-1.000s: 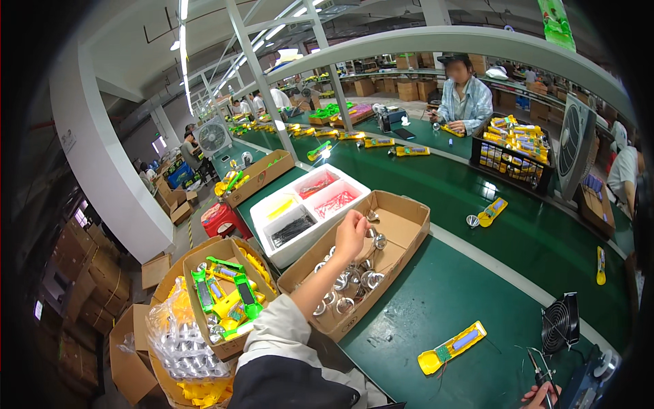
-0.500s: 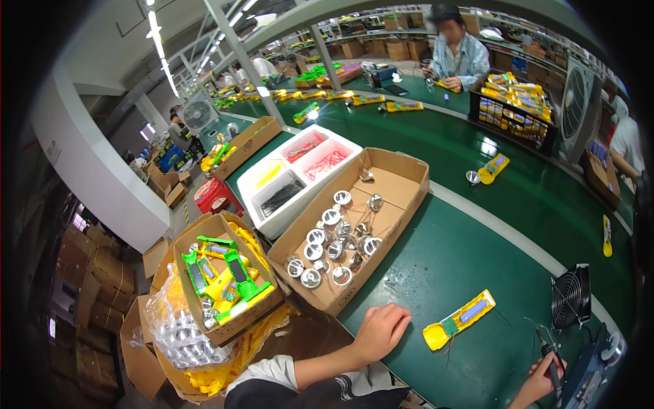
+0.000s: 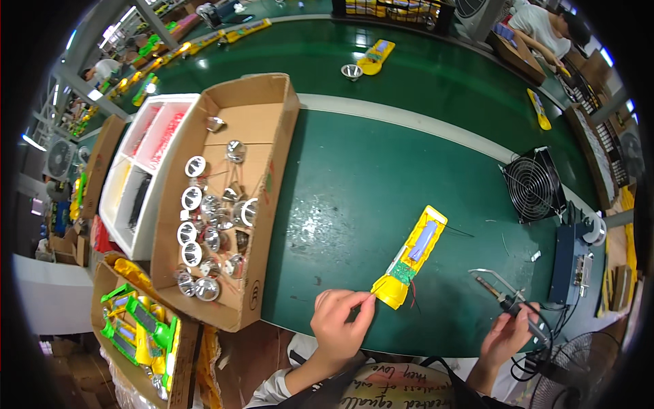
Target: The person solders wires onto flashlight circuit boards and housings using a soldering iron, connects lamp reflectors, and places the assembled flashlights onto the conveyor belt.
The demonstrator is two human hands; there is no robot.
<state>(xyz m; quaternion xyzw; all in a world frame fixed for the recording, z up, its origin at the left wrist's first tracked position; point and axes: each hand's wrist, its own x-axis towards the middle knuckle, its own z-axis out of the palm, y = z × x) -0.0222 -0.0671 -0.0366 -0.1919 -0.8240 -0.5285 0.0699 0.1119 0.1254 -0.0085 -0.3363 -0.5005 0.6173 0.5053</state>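
A yellow flashlight half-shell [image 3: 391, 292] lies slantwise on the green bench, its wide end toward me. Inside it sit a purple-blue battery cell [image 3: 424, 240] and a small green circuit board [image 3: 403, 273], with thin red and dark wires trailing out. At the left edge of the wide end, my left hand [image 3: 338, 324] pinches the shell between thumb and forefinger; any wire between the fingertips is too small to tell. My right hand [image 3: 507, 335] is closed around a soldering iron [image 3: 505, 300] with a curved metal tube beside its tip. The tip is apart from the shell.
On the left stand a carton of reflectors [image 3: 279, 170], a white divided foam box [image 3: 160, 174] and a carton of green and yellow shells [image 3: 180, 347]. A black fan [image 3: 534, 185] and a blue soldering station [image 3: 567, 262] are on the right. Beyond runs a green conveyor [image 3: 293, 65] carrying flashlight parts.
My view has swung right and down. My left hand has moved from resting beside the shell to pinching its wide end. The soldering iron, still in my right hand, has come nearer the shell.
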